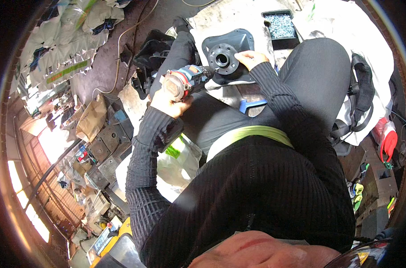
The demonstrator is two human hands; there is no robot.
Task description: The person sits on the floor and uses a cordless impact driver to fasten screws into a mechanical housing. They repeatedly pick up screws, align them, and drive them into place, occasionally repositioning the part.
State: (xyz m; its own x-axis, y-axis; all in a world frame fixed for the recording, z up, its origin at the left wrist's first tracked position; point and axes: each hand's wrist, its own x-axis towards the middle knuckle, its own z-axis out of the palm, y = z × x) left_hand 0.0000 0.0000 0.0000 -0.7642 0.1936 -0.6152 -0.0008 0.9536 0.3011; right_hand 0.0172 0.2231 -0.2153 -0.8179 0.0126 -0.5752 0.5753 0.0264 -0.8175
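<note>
My left hand (pixel 169 105) is wrapped round a cordless drill (pixel 185 82), blue-grey with red and orange parts. The drill's dark front end points right, toward a black plastic part (pixel 243 40) lying between my legs. That part has a square base and a raised round flange (pixel 223 59) with small holes round a central opening. At the flange's right rim, my right hand (pixel 255 59) has its fingertips pinched together. Whatever sits between those fingertips is too small or hidden to make out.
A black bin (pixel 281 29) of small silvery screws stands beyond my right knee. Nearer my lap lies a blue plastic piece (pixel 252 105). Black parts (pixel 154 49) are piled by my left leg, and a cable (pixel 119 49) runs over the floor. Black straps (pixel 362 87) lie at right.
</note>
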